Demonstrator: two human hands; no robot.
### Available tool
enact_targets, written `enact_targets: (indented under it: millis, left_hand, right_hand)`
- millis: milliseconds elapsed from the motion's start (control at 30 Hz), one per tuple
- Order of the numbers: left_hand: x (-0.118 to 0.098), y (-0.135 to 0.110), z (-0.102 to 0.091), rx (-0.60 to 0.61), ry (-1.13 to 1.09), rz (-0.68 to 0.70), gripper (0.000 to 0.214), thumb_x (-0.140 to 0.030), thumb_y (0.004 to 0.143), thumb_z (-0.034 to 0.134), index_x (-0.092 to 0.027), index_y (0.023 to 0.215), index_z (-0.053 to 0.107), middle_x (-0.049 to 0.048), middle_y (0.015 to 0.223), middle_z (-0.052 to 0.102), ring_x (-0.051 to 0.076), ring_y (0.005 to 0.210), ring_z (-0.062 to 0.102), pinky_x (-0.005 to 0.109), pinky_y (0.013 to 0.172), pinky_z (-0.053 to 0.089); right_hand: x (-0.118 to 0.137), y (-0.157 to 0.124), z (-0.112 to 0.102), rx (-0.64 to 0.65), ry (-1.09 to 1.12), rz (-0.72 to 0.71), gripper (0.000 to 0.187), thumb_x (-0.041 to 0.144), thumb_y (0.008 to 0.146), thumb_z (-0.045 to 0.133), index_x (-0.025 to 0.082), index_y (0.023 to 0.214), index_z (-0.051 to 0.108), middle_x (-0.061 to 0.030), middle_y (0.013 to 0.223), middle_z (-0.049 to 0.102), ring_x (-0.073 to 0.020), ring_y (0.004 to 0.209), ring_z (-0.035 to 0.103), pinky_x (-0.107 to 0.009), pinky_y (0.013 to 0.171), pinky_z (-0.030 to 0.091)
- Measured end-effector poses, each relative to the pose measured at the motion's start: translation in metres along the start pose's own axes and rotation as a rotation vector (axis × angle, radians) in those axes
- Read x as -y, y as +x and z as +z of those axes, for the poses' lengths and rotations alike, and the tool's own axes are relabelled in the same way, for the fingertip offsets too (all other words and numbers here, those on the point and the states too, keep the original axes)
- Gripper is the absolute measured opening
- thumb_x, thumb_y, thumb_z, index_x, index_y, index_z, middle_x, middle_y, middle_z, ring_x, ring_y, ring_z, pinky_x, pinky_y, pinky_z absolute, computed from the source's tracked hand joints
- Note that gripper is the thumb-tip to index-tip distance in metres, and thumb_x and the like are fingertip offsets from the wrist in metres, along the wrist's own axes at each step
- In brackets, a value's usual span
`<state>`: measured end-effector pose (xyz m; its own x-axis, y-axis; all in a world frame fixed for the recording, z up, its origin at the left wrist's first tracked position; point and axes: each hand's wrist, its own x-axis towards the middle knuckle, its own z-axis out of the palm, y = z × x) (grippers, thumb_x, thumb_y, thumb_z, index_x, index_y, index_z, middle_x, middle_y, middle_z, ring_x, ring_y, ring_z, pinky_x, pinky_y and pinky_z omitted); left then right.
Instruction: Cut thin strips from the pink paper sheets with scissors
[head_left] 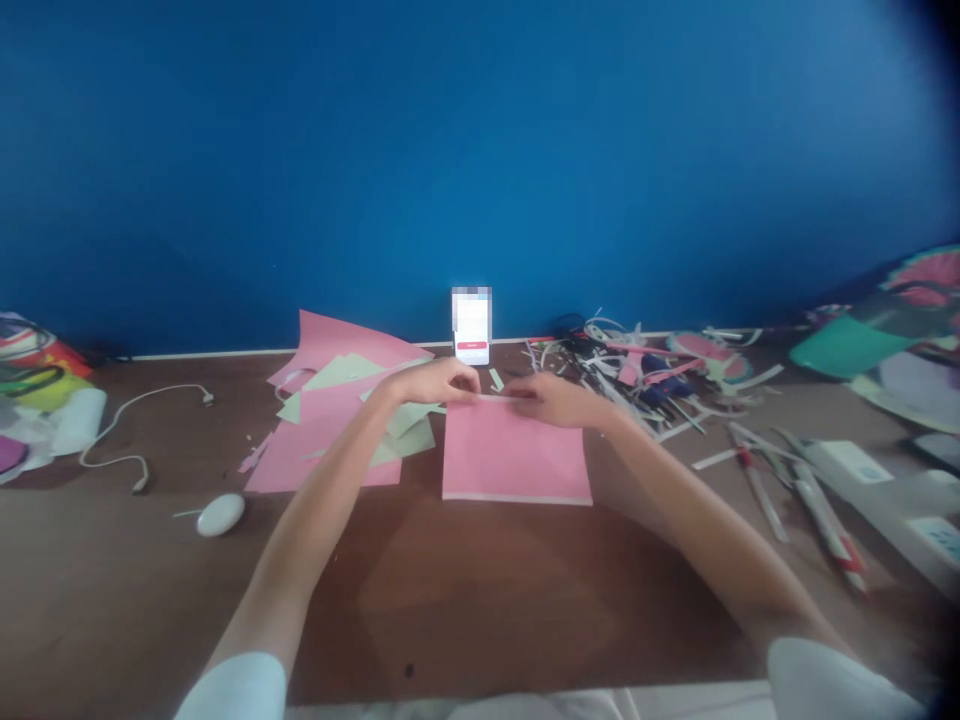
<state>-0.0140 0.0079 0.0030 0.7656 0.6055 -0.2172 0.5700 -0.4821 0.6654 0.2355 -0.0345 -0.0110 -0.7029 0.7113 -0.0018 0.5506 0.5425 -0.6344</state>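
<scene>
A pink sheet of paper [516, 450] lies on the brown table, with a white border strip along its near edge and a pale strip along its far edge. My left hand [436, 381] is closed at the sheet's far left corner, thumb and fingers pinching the edge. On the same far edge, toward the right, my right hand [556, 399] is closed with its fingertips on the pale strip. Just beyond the sheet, a small pale green scrap [496, 380] lies between the two hands. The undersides of the fingers are hidden.
A lit phone [472, 325] leans against the blue wall. Pink and pale green paper sheets [330, 430] lie left; a heap of paper strips [637, 370] lies right. A white cable [142, 395], a white oval object [221, 515] and a red-and-white cutter or pen [832, 530] are farther out.
</scene>
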Motion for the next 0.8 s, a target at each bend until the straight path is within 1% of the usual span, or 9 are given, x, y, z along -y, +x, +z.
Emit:
enact_targets:
  millis: [67, 133, 233, 300, 400, 467, 567, 700, 800]
  left_hand:
    - [0.0, -0.001, -0.001, -0.038, 0.001, -0.007, 0.03, -0.046, 0.082, 0.057, -0.019, 0.092, 0.064, 0.0044, 0.092, 0.066, 0.016, 0.078, 0.056, 0.027, 0.066, 0.038]
    - [0.001, -0.003, -0.004, -0.031, 0.001, -0.023, 0.03, -0.045, 0.082, 0.058, -0.019, 0.093, 0.063, 0.0046, 0.092, 0.066, 0.016, 0.079, 0.057, 0.027, 0.067, 0.039]
    - [0.002, -0.006, -0.006, -0.038, -0.008, -0.037, 0.03, -0.046, 0.082, 0.057, -0.018, 0.091, 0.063, 0.0051, 0.094, 0.066, 0.017, 0.083, 0.058, 0.028, 0.07, 0.04]
    - [0.002, -0.006, -0.007, -0.052, -0.042, -0.036, 0.03, -0.047, 0.084, 0.055, -0.018, 0.091, 0.064, 0.0055, 0.096, 0.066, 0.017, 0.084, 0.059, 0.029, 0.071, 0.041]
    - [0.005, -0.004, -0.005, -0.049, -0.098, -0.029, 0.031, -0.046, 0.085, 0.053, -0.017, 0.091, 0.064, 0.006, 0.093, 0.067, 0.017, 0.083, 0.06, 0.03, 0.072, 0.042]
    - [0.007, -0.001, -0.003, -0.045, -0.122, -0.024, 0.031, -0.046, 0.084, 0.055, -0.016, 0.089, 0.065, 0.0063, 0.089, 0.067, 0.017, 0.081, 0.06, 0.03, 0.072, 0.043]
    - [0.009, 0.004, 0.002, -0.011, -0.137, -0.012, 0.032, -0.046, 0.083, 0.058, -0.015, 0.088, 0.067, 0.0061, 0.084, 0.066, 0.017, 0.077, 0.06, 0.029, 0.069, 0.043]
    - [0.011, 0.008, 0.006, 0.002, -0.133, 0.015, 0.036, -0.051, 0.081, 0.06, -0.016, 0.09, 0.067, 0.0058, 0.084, 0.066, 0.016, 0.076, 0.059, 0.026, 0.064, 0.041]
    - [0.015, 0.009, 0.007, -0.007, -0.149, 0.019, 0.035, -0.05, 0.078, 0.063, -0.017, 0.091, 0.066, 0.0053, 0.084, 0.066, 0.016, 0.074, 0.059, 0.025, 0.062, 0.041]
  right_hand:
    - [-0.001, 0.0, 0.001, -0.015, 0.006, 0.01, 0.021, 0.025, 0.087, 0.046, 0.016, 0.098, 0.062, -0.0019, 0.079, 0.066, -0.0144, 0.068, 0.055, -0.025, 0.061, 0.038]
    - [-0.007, -0.001, -0.001, -0.014, 0.032, 0.026, 0.018, 0.026, 0.087, 0.046, 0.016, 0.095, 0.059, -0.0002, 0.073, 0.062, -0.0129, 0.064, 0.051, -0.023, 0.059, 0.036]
    - [-0.015, -0.003, -0.003, -0.001, 0.057, 0.069, 0.017, 0.027, 0.088, 0.045, 0.017, 0.095, 0.056, 0.0007, 0.072, 0.06, -0.0124, 0.062, 0.05, -0.023, 0.056, 0.034]
    - [-0.017, -0.004, -0.004, 0.033, 0.058, 0.099, 0.017, 0.028, 0.088, 0.046, 0.017, 0.096, 0.055, 0.0008, 0.071, 0.059, -0.0126, 0.062, 0.05, -0.023, 0.055, 0.034]
    - [-0.017, -0.003, -0.003, 0.065, 0.025, 0.1, 0.018, 0.031, 0.088, 0.047, 0.017, 0.095, 0.056, -0.0001, 0.073, 0.06, -0.0132, 0.063, 0.05, -0.023, 0.056, 0.034]
    - [-0.015, -0.002, 0.0, 0.027, 0.017, 0.074, 0.022, 0.033, 0.088, 0.048, 0.017, 0.098, 0.058, -0.0012, 0.076, 0.063, -0.0138, 0.066, 0.052, -0.024, 0.059, 0.036]
    - [-0.014, 0.001, 0.006, -0.07, 0.042, 0.043, 0.024, 0.033, 0.088, 0.048, 0.018, 0.103, 0.06, -0.0016, 0.079, 0.066, -0.014, 0.068, 0.055, -0.024, 0.062, 0.038]
    - [-0.016, 0.003, 0.011, -0.141, 0.058, 0.017, 0.02, 0.028, 0.086, 0.051, 0.018, 0.098, 0.063, -0.0021, 0.08, 0.068, -0.0143, 0.069, 0.057, -0.025, 0.065, 0.04]
    - [-0.019, 0.004, 0.011, -0.171, 0.096, 0.044, 0.018, 0.027, 0.084, 0.053, 0.017, 0.096, 0.062, -0.0029, 0.082, 0.069, -0.015, 0.07, 0.058, -0.026, 0.065, 0.041]
